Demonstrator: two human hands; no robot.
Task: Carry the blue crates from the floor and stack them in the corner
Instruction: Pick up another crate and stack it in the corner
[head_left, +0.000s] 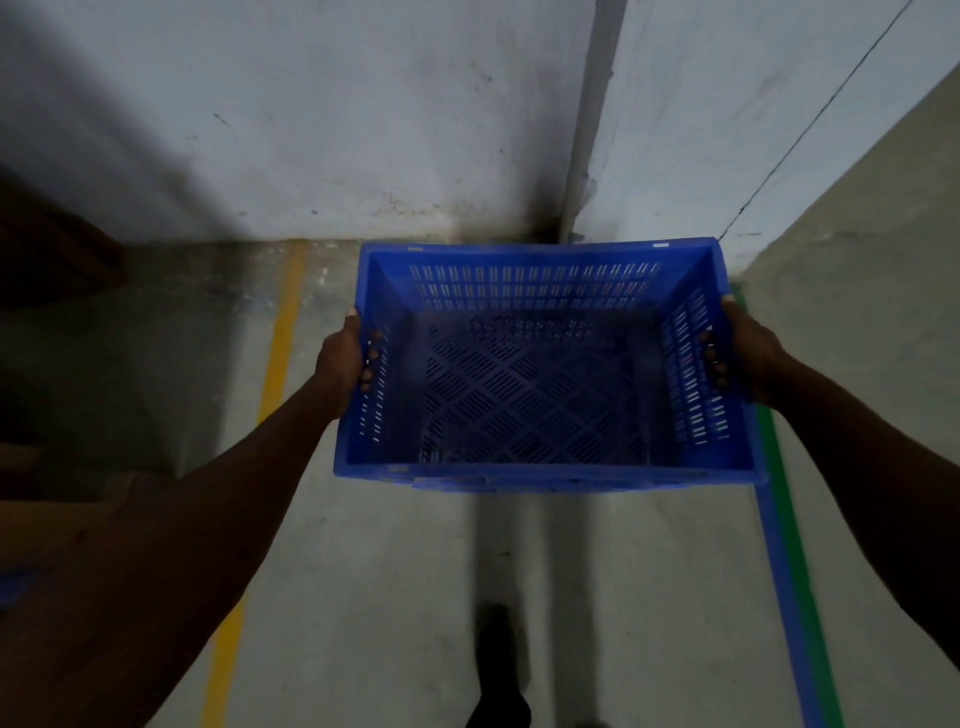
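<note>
An empty blue crate (540, 374) with slotted walls and a lattice floor is held up in front of me, above the concrete floor. My left hand (344, 358) grips its left side, fingers curled through the handle slot. My right hand (744, 348) grips the right side the same way, fingertips showing inside the crate. The crate's far rim points toward the corner (563, 228) where two pale walls meet. No other crate is in view.
A yellow line (278, 364) runs along the floor on the left, a blue and green line (779, 519) on the right. Dark brown objects (47, 260) stand at the left edge. A grey pipe (592, 114) runs down the corner. My foot (498, 675) shows below.
</note>
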